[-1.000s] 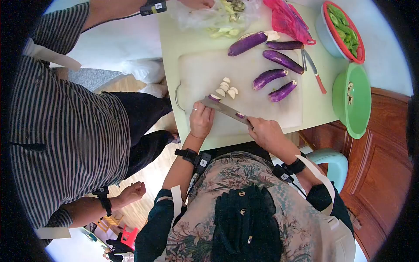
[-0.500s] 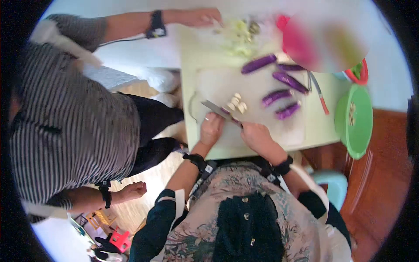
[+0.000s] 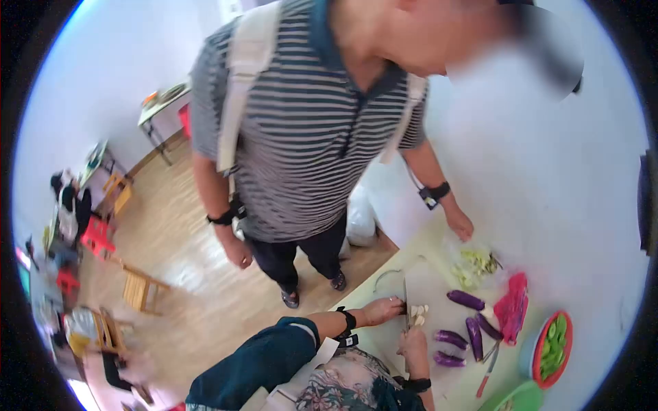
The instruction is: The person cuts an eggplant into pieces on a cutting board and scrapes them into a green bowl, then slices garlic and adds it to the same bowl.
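My right hand (image 3: 413, 344) is wrapped around the handle of a kitchen knife (image 3: 406, 322), its blade pointing away from me over the pale cutting board (image 3: 449, 383). My left hand (image 3: 385, 310), fingers closed together, is beside the blade at the board's left edge. Something small and dark shows at its fingertips, too blurred to name. Right of the blade lie several white pieces (image 3: 418, 314) that look like garlic cloves. Purple eggplants (image 3: 474, 337) are spread over the board's right side.
A second knife (image 3: 487, 373) with a red handle lies by the eggplants. Beyond are chopped green vegetables (image 3: 474, 267), a pink bag (image 3: 511, 308), a red-rimmed bowl of green peppers (image 3: 554, 348) and a green basin (image 3: 519, 397). A person in a striped shirt (image 3: 295, 130) stands across the table.
My view has swung up and left, so the table sits lower right and more of the room shows. The other person's hand stays near the chopped vegetables. My right hand still holds the knife.
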### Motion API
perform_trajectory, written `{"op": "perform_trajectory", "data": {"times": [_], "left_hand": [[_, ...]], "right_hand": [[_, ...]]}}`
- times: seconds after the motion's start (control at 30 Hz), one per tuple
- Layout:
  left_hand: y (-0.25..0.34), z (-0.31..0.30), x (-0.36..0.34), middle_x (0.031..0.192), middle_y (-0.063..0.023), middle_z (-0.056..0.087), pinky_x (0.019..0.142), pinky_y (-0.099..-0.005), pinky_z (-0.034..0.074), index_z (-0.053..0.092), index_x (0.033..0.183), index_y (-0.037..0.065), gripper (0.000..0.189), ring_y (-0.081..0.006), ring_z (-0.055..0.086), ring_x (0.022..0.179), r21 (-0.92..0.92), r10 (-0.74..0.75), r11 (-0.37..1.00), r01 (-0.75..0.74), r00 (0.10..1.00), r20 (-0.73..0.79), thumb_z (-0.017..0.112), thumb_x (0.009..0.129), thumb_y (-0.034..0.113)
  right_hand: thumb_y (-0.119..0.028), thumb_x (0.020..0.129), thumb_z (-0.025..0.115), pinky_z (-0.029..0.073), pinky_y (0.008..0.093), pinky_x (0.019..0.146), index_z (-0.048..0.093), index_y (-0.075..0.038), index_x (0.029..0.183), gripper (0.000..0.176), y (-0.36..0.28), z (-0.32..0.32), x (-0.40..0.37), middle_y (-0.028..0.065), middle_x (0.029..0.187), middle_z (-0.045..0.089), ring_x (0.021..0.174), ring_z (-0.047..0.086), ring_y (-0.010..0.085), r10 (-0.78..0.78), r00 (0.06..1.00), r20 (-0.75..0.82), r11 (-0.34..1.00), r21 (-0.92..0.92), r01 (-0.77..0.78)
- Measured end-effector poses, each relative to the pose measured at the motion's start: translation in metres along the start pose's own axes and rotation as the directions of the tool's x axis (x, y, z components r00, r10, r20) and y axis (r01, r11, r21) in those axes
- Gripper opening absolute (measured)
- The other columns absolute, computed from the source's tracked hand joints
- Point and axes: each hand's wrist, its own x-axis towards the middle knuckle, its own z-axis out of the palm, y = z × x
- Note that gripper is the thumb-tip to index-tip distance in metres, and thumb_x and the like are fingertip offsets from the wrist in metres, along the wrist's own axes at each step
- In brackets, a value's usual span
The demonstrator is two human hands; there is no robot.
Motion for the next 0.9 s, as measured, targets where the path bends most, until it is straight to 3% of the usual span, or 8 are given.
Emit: {"op": "perform_trajectory", "data": {"times": [0.13,0.23,0.3,0.43,0.5,0.6,0.77,0.9], "left_hand": [[0.015,-0.004,-0.001,0.096,-0.0099,0.052,0.082,-0.0349,0.047,0.061,0.1,0.002,0.022,-0.0282,0.052,0.093,-0.009,-0.068,0.998,0.068,0.995,-0.076,0.053,0.08,0.006],[0.015,-0.001,0.0,0.096,-0.01,0.052,0.084,-0.0343,0.046,0.061,0.102,0.003,0.023,-0.0277,0.052,0.095,0.074,-0.103,0.992,0.103,0.995,0.002,0.052,0.081,0.007],[0.018,0.002,-0.001,0.096,-0.0099,0.051,0.085,-0.0339,0.045,0.061,0.103,0.003,0.024,-0.0273,0.051,0.095,0.13,-0.13,0.984,0.121,0.99,0.063,0.052,0.081,0.007],[0.017,0.008,-0.003,0.098,-0.01,0.052,0.086,-0.0328,0.044,0.06,0.101,0.004,0.023,-0.0273,0.051,0.096,0.07,-0.093,0.993,0.099,0.992,-0.082,0.051,0.08,0.006],[0.016,0.012,-0.004,0.099,-0.01,0.052,0.086,-0.033,0.044,0.059,0.1,0.004,0.022,-0.0278,0.05,0.096,0.07,-0.076,0.994,0.085,0.989,-0.124,0.051,0.079,0.006],[0.021,0.011,-0.005,0.101,-0.0099,0.052,0.086,-0.0343,0.044,0.058,0.099,0.005,0.021,-0.0293,0.049,0.096,-0.021,-0.107,0.994,0.105,0.982,-0.155,0.05,0.079,0.005],[0.021,0.009,-0.011,0.105,-0.0133,0.056,0.087,-0.0394,0.044,0.057,0.097,0.005,0.018,-0.0332,0.053,0.101,-0.03,-0.174,0.985,0.172,0.965,-0.194,0.052,0.079,0.006],[0.021,0.006,-0.012,0.109,-0.0125,0.057,0.088,-0.0374,0.045,0.059,0.102,0.004,0.028,-0.0315,0.053,0.103,-0.075,-0.164,0.985,0.154,0.975,-0.153,0.053,0.075,0.0]], "right_hand": [[-0.017,0.08,0.057,0.05,0.0364,0.046,0.057,0.01,0.095,0.031,0.027,0.025,0.013,0.0226,0.065,0.062,0.046,0.063,0.0265,-0.142,0.988,-0.056,0.99,0.014,0.143],[-0.015,0.078,0.061,0.046,0.0327,0.04,0.051,0.01,0.115,0.046,0.01,0.008,0.0,0.014,0.06,0.059,0.042,0.057,0.0187,0.01,0.999,-0.033,0.951,0.31,0.001],[-0.014,0.078,0.063,0.04,0.0279,0.037,0.039,0.008,0.131,0.062,0.014,0.003,-0.005,0.0066,0.058,0.053,0.039,0.049,0.0138,-0.004,0.996,0.092,0.766,0.641,-0.056],[-0.016,0.082,0.061,0.036,0.0265,0.036,0.047,0.004,0.12,0.045,0.016,-0.008,-0.008,0.0036,0.056,0.049,0.038,0.044,0.0122,0.013,0.988,0.153,0.695,0.709,-0.118],[-0.019,0.085,0.06,0.035,0.0268,0.037,0.05,-0.003,0.097,0.023,0.023,-0.011,-0.005,0.0024,0.057,0.047,0.039,0.043,0.0116,0.096,0.971,0.22,0.583,0.778,-0.234],[-0.021,0.086,0.061,0.035,0.0268,0.038,0.043,-0.009,0.083,0.022,0.025,-0.016,-0.016,0.0013,0.056,0.046,0.041,0.043,0.0109,0.112,0.971,0.212,0.496,0.835,-0.239],[-0.023,0.087,0.062,0.034,0.0262,0.039,0.045,-0.009,0.085,0.022,0.043,-0.01,-0.022,0.0012,0.058,0.047,0.042,0.042,0.0107,0.038,0.988,0.15,0.492,0.858,-0.149],[-0.022,0.087,0.062,0.034,0.0264,0.038,0.046,-0.005,0.088,0.023,0.021,-0.017,-0.034,0.0021,0.059,0.048,0.042,0.043,0.0109,0.09,0.982,0.169,0.322,0.928,-0.189]]}}
